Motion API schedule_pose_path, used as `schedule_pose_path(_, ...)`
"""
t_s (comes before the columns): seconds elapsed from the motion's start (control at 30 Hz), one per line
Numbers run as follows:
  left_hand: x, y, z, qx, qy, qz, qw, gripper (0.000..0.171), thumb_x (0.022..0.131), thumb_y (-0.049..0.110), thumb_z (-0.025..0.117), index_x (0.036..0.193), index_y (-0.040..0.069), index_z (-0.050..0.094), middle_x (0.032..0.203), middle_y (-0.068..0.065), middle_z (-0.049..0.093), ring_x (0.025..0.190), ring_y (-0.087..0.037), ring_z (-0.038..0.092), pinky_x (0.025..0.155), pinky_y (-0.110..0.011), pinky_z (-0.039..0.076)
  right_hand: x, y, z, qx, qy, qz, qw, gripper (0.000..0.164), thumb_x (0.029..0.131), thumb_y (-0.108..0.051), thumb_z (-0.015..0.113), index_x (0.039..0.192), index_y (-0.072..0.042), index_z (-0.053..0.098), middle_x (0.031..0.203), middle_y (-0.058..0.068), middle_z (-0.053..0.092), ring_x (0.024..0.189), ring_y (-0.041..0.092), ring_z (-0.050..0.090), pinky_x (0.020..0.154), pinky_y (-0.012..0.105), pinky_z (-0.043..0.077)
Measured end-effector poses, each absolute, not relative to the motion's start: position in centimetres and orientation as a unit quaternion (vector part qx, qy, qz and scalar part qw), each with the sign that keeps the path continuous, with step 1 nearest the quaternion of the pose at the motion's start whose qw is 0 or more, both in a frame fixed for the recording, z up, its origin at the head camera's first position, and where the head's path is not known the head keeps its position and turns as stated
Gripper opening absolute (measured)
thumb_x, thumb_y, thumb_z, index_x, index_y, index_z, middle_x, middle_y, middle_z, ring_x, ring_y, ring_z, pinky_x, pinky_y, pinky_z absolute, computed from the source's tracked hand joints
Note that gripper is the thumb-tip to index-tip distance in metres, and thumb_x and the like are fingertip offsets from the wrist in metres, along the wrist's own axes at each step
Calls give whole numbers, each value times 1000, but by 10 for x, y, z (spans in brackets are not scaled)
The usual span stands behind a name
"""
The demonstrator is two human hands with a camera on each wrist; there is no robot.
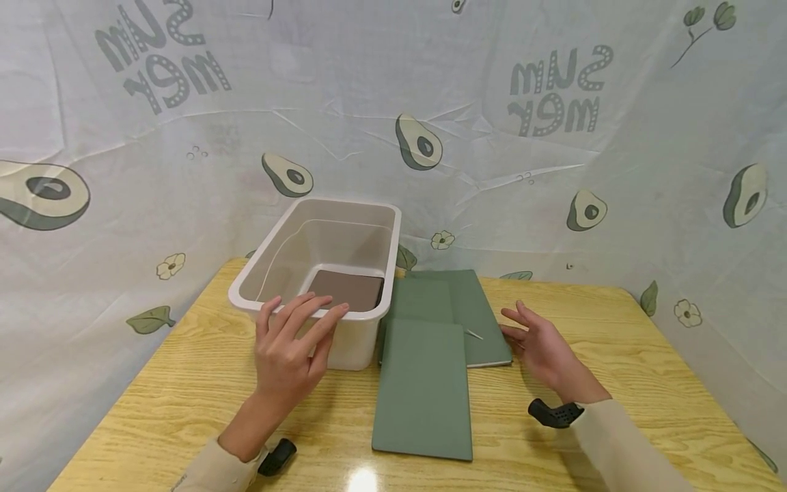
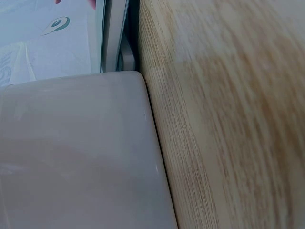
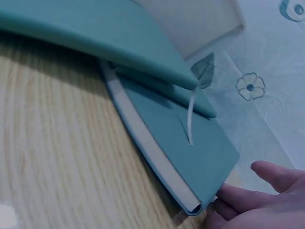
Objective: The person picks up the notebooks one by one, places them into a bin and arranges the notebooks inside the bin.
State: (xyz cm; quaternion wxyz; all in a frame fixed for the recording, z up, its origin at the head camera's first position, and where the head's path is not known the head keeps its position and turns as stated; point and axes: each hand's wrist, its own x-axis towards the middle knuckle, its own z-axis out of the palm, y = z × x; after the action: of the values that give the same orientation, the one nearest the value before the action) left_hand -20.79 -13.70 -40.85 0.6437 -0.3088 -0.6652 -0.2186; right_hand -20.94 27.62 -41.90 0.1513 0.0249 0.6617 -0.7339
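Notebook position set the governing relation: the bottom green notebook (image 1: 488,321) lay flat on the wooden table (image 1: 332,424), directly to the left of the right hand (image 1: 544,348), and was nearer to it than to the left hand (image 1: 292,359). Its long axis appeared to run away from the person, toward the printed backdrop (image 1: 344,164), so that its right edge faced the right fingers. The near right corner was located at the fingertips; contact there could not be confirmed.

Right hand condition: fingers extended, thumb apart from them, nothing held.

Left hand condition: fingers spread and relaxed, tips resting over the near rim of the bin (image 1: 350,229), no firm grip evident. The left wrist view did not show this hand.

Two further green notebooks overlapped the left part of the bottom one. The upper notebook (image 1: 424,396) projected toward the person, its long axis also directed away from the person; the middle notebook (image 1: 424,297) was visible beyond its far edge. A pale ribbon (image 3: 190,119) emerged from the stack and hung over the bottom cover. The bin stood immediately left of the stack, with a flat brown item (image 1: 344,290) on its floor.
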Motion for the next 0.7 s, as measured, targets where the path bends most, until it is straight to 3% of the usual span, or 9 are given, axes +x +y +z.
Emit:
schedule_pose_path(0.27,-209,-138,-409,-309,-665,-218,644,24,104,18,62,108,13,85,105,-15,80,100,-39,73,96,-59,40,-211,283,-417,31,586,-789,180,85,111,-62,27,172,-12,-5,176,26,-3,164,42,8,127,48,25)
schedule_pose_path(0.57,-207,-138,-409,-310,-672,-217,637,24,105,20,62,109,14,85,107,-14,80,101,-39,73,97,-60,40,-215,291,-425,34,586,-788,188,88,109,-65,31,172,-15,-5,181,14,-2,164,48,16,128,68,21)
schedule_pose_path(0.7,-207,-139,-408,-310,-671,-216,638,23,105,20,63,109,14,85,106,-14,80,101,-38,73,97,-60,40,-217,294,-428,24,597,-779,189,86,110,-63,31,172,-16,-5,181,12,-3,153,41,45,125,69,26)
